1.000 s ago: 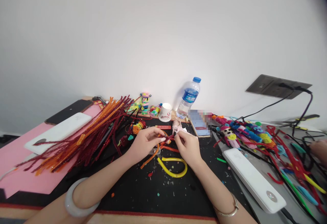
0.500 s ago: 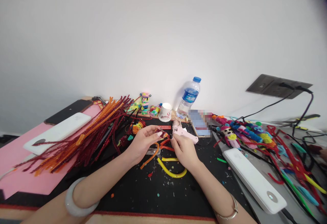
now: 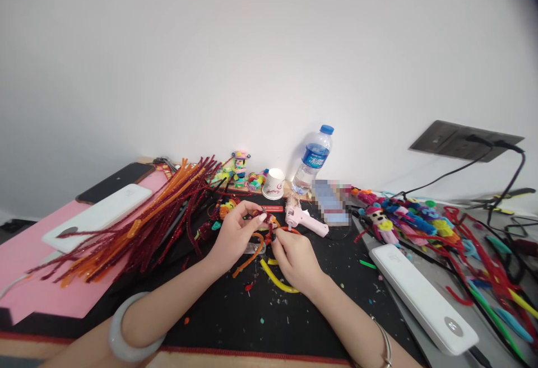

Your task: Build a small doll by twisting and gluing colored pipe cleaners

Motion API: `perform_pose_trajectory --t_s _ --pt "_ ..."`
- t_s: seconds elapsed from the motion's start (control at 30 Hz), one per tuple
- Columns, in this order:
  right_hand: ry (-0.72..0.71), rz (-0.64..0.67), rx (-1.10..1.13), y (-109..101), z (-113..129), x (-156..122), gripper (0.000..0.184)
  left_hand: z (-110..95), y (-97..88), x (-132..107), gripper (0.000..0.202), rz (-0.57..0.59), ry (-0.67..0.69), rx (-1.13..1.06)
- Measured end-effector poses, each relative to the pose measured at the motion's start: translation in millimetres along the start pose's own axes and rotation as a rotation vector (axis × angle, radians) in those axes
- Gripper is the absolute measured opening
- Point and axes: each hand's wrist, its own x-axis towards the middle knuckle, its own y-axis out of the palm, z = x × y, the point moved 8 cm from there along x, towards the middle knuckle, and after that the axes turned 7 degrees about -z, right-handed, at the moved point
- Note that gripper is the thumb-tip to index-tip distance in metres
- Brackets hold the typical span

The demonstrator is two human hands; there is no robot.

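My left hand (image 3: 241,228) pinches a small dark red and orange pipe-cleaner piece (image 3: 268,218) between thumb and fingers. Against the lower side of that piece, the closed fingertips of my right hand (image 3: 296,256) grip a dark part of it; my fingers partly hide the piece. Just beyond my right hand a pink glue gun (image 3: 309,222) lies on the black mat (image 3: 227,317), held by neither hand. An orange pipe cleaner (image 3: 252,259) curls below my left fingers, and a yellow pipe cleaner (image 3: 275,283) curves under my right hand.
Dark red and orange pipe cleaners (image 3: 155,233) are heaped at left, beside a white power bank (image 3: 98,214). A paper cup (image 3: 274,184), water bottle (image 3: 313,161) and phone (image 3: 332,203) stand or lie behind. Pipe-cleaner dolls (image 3: 382,225) and another power bank (image 3: 424,301) are at right.
My right hand has moved left from beside the glue gun to the piece in my left hand. The glue gun stays on the mat. The view has shifted slightly.
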Motion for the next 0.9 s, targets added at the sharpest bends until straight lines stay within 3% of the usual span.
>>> perform_pose_trajectory --t_s 0.2,0.43,0.63,0.73,0.9 --pt "-0.048 -0.006 0.059 -2.3 10.8 -2.2 0.022 -7.3 -1.2 -4.7 0.02 -0.033 0.042 0.137" --pt "-0.091 0.009 0.07 -1.9 14.3 -2.9 0.022 -8.0 2.8 -10.2 0.02 -0.038 0.01 0.106" --pt "-0.097 -0.05 0.082 -7.7 13.7 -3.0 0.025 -23.9 3.0 -13.2 0.004 -0.038 0.267 0.217" --pt "-0.08 -0.054 0.096 -8.0 11.5 -3.8 0.026 -30.3 2.5 -15.4 0.006 -0.048 0.398 0.333" --pt "-0.072 -0.094 0.164 -16.0 -0.6 -1.3 0.025 -27.1 -3.9 -10.0 0.006 -0.079 0.392 0.336"
